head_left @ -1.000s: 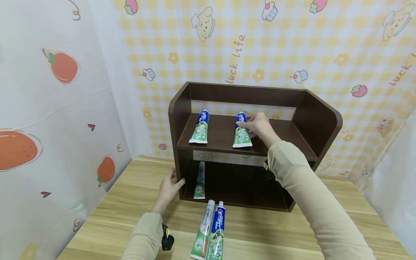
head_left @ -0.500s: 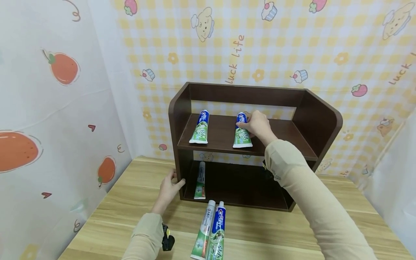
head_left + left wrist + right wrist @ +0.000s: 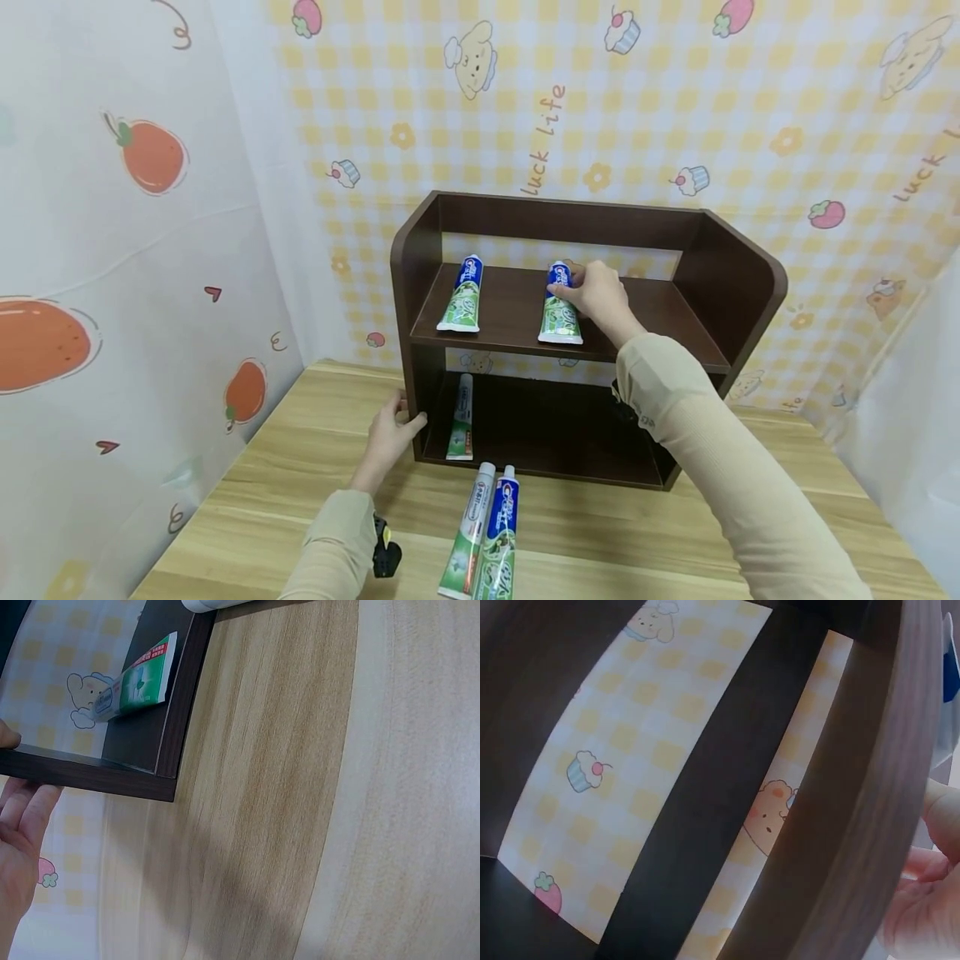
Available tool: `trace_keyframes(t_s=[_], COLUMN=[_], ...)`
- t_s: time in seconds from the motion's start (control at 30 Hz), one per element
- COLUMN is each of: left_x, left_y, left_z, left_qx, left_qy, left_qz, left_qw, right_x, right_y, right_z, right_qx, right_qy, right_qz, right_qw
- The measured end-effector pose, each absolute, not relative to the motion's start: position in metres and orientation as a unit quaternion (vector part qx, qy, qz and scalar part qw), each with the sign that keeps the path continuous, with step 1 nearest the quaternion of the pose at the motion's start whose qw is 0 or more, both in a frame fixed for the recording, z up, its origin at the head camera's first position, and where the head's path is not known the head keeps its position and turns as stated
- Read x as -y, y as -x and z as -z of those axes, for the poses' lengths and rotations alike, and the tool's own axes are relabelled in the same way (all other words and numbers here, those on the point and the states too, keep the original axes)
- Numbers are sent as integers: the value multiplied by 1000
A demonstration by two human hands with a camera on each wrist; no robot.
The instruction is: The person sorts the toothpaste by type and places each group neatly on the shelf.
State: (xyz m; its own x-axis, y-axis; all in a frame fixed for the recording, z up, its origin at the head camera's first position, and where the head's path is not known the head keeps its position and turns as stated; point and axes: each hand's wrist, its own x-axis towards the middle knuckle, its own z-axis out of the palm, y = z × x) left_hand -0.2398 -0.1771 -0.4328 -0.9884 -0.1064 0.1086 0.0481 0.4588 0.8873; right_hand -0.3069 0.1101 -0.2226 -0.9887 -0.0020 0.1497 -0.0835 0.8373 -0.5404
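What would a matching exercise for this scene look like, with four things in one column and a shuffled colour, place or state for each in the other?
Column one
1. Left hand
2. Right hand
3. Shelf unit
4. Nearer silver-and-green tube

Column two
A. Dark brown
B. Gripping the left side panel
C. Lying on the tabletop
D. Holding a blue-and-green tube on the upper level

Pairs: 1-B, 2-D, 3-A, 4-C
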Motion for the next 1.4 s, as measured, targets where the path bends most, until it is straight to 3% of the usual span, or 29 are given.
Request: trace_keyframes(t_s=[0.47, 0.77, 1.4], left_x=[177, 176, 177], left_y=[238, 238, 239], left_z=[432, 435, 433], left_qx=[853, 851, 848], left_qy=[-11, -11, -10], left_qz=[517, 519, 523], left_qw=[72, 79, 83], right_x=[-112, -121, -143], right_y=[304, 296, 274], right_z=[229, 231, 236], right_qx=[945, 904, 882], right_qy=[-9, -23, -42], right_qz=[-311, -397, -457], right_qw=[97, 155, 108])
